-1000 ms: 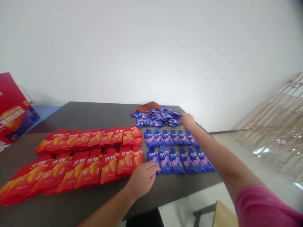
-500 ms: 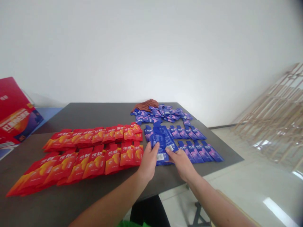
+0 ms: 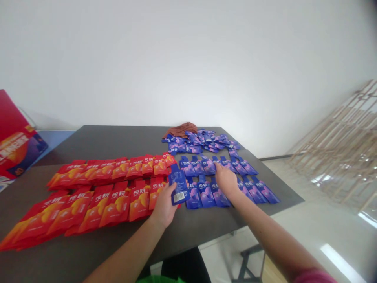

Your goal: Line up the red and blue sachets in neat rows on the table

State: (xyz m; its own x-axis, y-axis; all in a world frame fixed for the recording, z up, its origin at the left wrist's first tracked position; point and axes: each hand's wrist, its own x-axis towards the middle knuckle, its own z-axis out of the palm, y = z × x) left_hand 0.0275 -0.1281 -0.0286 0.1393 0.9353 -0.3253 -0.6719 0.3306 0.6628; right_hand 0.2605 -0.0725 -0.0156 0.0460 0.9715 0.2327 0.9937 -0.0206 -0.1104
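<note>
Here's the left hand (image 3: 164,206), closed around the lower end of a blue sachet (image 3: 178,185), and that sachet stands tilted up with its barcode side showing, right in the gap between the red block and the blue block! Over to the right hand (image 3: 226,181), fingers reaching forward and down onto the blue sachet rows (image 3: 206,194), sitting between the two rows, and from here I can't tell if it's pinching anything or just resting there. Those rows run neatly side by side, spouts pointing away, tidy spacing. Behind them, a loose heap of blue sachets (image 3: 200,142) lies against a brown cloth (image 3: 180,129). To the left, red sachets (image 3: 118,204) fill two overlapping rows across the dark table (image 3: 118,141), with a red box (image 3: 17,145) beyond its edge
</note>
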